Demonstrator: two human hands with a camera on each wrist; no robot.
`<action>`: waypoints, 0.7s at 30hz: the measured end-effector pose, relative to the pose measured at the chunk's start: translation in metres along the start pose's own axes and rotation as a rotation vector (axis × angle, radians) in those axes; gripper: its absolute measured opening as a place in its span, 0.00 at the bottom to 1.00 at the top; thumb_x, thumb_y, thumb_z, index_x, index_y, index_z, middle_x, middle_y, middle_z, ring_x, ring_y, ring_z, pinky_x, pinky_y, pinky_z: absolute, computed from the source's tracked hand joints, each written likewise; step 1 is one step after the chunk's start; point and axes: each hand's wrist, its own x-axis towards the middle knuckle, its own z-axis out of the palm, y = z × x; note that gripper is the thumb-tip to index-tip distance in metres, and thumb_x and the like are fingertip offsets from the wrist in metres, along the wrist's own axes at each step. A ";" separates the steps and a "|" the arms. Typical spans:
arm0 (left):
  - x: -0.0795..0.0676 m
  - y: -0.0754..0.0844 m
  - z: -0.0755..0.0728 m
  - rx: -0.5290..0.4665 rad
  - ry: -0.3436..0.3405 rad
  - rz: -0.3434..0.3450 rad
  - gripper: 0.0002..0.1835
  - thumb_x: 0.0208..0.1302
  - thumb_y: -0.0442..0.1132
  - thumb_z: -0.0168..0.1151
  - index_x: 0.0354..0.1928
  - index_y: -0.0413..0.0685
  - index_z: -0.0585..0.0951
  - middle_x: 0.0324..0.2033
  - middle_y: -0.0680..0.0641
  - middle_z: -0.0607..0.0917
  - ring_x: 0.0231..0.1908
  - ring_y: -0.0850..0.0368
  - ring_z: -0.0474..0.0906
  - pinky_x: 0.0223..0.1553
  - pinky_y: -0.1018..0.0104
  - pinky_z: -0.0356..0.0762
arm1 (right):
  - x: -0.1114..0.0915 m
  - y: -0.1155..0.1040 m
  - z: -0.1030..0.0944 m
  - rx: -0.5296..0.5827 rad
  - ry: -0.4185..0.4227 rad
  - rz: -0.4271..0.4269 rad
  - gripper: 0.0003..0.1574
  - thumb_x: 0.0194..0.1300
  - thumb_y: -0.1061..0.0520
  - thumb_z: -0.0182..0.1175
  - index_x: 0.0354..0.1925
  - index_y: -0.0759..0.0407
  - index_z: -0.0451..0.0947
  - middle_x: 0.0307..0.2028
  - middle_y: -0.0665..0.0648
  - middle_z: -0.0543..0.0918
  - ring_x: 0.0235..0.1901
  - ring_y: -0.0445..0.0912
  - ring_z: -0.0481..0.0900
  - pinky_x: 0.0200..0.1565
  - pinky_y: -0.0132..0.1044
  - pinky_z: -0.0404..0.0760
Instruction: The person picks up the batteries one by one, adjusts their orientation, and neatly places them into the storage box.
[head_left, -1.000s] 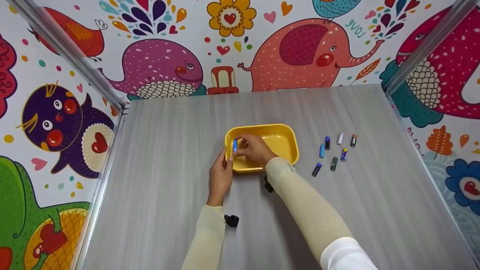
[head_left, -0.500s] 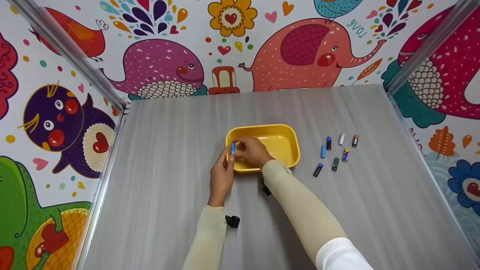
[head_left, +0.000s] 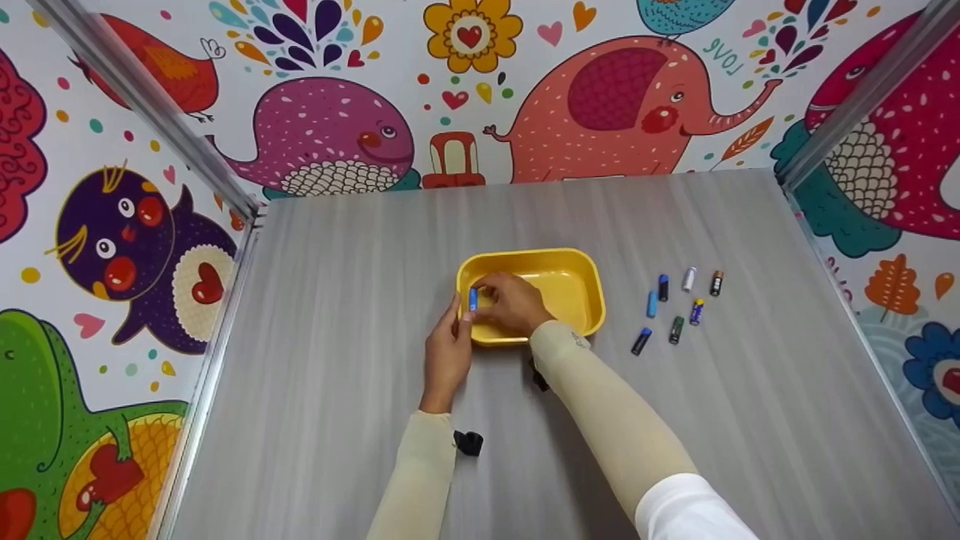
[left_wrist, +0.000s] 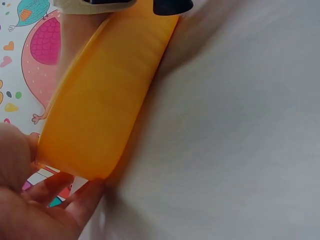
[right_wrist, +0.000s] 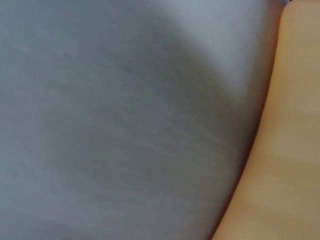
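A shallow yellow tray (head_left: 574,292) sits on the table, its side wall (left_wrist: 100,105) close up in the left wrist view. My left hand (head_left: 448,358) grips the tray's left end, thumb up at the rim and fingers against the outer wall. Inside that same end, my right hand (head_left: 517,304) pinches a small blue battery (head_left: 472,300) between thumb and fingers, lengthwise along the left wall. The right wrist view holds only the tray's outer side (right_wrist: 285,150) and the table; the right hand's fingers are out of it.
Several loose batteries lie right of the tray, among them a light blue battery (head_left: 652,304), a white battery (head_left: 689,279) and a green battery (head_left: 676,330). Printed panels (head_left: 337,135) wall in the grey table (head_left: 360,285) at the back and sides.
The right hand has shifted the blue battery slightly toward the tray's left wall and nearer the front. The left hand keeps its grip, and the loose batteries lie as before.
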 end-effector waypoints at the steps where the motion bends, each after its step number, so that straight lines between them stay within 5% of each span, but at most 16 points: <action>1: 0.000 0.000 0.000 0.002 0.003 -0.001 0.28 0.79 0.49 0.53 0.78 0.61 0.64 0.74 0.52 0.69 0.72 0.54 0.68 0.71 0.54 0.70 | 0.000 0.000 0.000 -0.002 -0.004 0.002 0.39 0.51 0.29 0.73 0.58 0.44 0.83 0.48 0.47 0.84 0.48 0.45 0.78 0.60 0.43 0.78; 21: 0.000 -0.001 0.001 -0.023 0.013 0.019 0.29 0.78 0.43 0.55 0.77 0.59 0.65 0.73 0.51 0.71 0.66 0.56 0.73 0.66 0.54 0.75 | -0.002 -0.002 0.001 -0.105 0.000 -0.013 0.39 0.49 0.28 0.74 0.57 0.41 0.84 0.43 0.48 0.78 0.44 0.45 0.75 0.54 0.40 0.77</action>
